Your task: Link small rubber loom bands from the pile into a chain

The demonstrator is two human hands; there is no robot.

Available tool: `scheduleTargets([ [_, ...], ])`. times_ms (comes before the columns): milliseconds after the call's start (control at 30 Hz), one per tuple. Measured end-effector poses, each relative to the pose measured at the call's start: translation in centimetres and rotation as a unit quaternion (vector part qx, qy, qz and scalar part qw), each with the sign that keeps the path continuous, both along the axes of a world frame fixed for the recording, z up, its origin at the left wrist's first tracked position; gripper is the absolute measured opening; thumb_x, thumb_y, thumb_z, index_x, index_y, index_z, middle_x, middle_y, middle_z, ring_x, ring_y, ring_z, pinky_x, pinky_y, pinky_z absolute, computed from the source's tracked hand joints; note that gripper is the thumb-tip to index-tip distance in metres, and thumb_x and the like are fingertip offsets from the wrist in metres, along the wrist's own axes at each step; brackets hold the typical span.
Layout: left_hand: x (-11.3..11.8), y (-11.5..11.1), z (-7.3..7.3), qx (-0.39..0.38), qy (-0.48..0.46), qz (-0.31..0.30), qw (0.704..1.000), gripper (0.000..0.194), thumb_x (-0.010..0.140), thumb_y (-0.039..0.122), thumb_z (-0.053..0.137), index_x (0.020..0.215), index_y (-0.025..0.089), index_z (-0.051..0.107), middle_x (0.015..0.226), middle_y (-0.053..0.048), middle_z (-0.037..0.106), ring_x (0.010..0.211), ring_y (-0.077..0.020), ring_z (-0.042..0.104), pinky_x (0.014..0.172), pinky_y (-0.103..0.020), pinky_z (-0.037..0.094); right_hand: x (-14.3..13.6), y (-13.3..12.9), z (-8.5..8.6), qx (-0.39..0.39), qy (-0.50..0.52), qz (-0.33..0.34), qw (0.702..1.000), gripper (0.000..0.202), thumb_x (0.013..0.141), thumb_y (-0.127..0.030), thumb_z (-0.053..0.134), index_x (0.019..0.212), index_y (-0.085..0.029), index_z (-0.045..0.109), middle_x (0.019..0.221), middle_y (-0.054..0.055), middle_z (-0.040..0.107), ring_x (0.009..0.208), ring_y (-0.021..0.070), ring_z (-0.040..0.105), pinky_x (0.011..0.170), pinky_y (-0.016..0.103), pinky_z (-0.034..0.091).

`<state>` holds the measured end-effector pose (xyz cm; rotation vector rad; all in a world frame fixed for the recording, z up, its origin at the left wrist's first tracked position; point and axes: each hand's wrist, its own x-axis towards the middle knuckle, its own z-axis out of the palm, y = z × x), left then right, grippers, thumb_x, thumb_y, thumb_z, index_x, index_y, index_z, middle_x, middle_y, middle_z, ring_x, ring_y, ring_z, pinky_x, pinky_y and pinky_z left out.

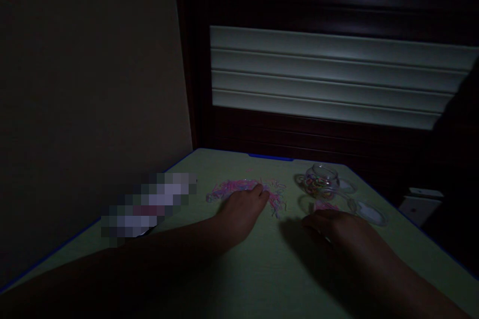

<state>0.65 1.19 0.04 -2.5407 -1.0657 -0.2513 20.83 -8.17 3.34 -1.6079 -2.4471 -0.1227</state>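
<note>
A loose pile of thin pink and purple bands, like small rubber bands (275,193), lies mid-table. My left hand (243,212) rests over its near side, fingers bent and close together; what they hold, if anything, is hidden. To the right, my right hand (346,232) is at the near side of a clear round container (307,204) with pink bands (326,206) inside. Its fingers are curled together and what is in them is not visible. Behind it, a clear jar (322,174) stands upright without a lid, holding multicoloured bands.
A clear lid (370,213) lies to the right of the container, and another clear lid (348,186) beside the jar. A blurred-out object (149,207) is at the table's left edge. The green table (262,279) has a blue rim. A white box (419,207) is beyond its right edge.
</note>
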Motion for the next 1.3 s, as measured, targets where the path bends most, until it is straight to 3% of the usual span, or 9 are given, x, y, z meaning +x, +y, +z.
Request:
scheduleTargets([
  [433, 0.0, 0.24, -0.09, 0.001, 0.034, -0.063, 0.997, 0.031, 0.079, 0.005, 0.042, 0.107, 0.018, 0.047, 0.103, -0.007, 0.051, 0.072, -0.0164, 0.056, 0.057, -0.028, 0.044, -0.14, 0.06, -0.05, 0.006, 0.005, -0.001, 1.0, 0.021, 0.07, -0.006, 0.045, 0.074, -0.019, 0.061, 0.07, 0.003, 0.061, 0.058, 0.0124, 0.055, 0.05, 0.022, 0.034],
  [1000, 0.08, -0.1, 0.26, 0.001, 0.05, -0.063, 0.997, 0.026, 0.077, 0.002, 0.042, 0.099, 0.015, 0.049, 0.099, -0.007, 0.053, 0.072, -0.0167, 0.056, 0.059, -0.028, 0.045, 0.06, 0.04, -0.21, 0.024, -0.001, 0.008, 1.0, 0.022, 0.075, -0.007, 0.043, 0.075, -0.02, 0.061, 0.071, 0.002, 0.061, 0.061, 0.0122, 0.056, 0.053, 0.022, 0.033],
  [1300, 0.15, -0.53, 0.61, 0.006, 0.036, -0.058, 0.998, 0.025, 0.078, 0.002, 0.042, 0.097, 0.015, 0.049, 0.097, -0.007, 0.052, 0.073, -0.0172, 0.055, 0.058, -0.028, 0.045, -0.27, -0.04, 0.35, -0.007, 0.009, -0.001, 1.0, 0.022, 0.069, -0.005, 0.047, 0.075, -0.02, 0.061, 0.072, 0.002, 0.061, 0.06, 0.0119, 0.056, 0.053, 0.021, 0.033],
])
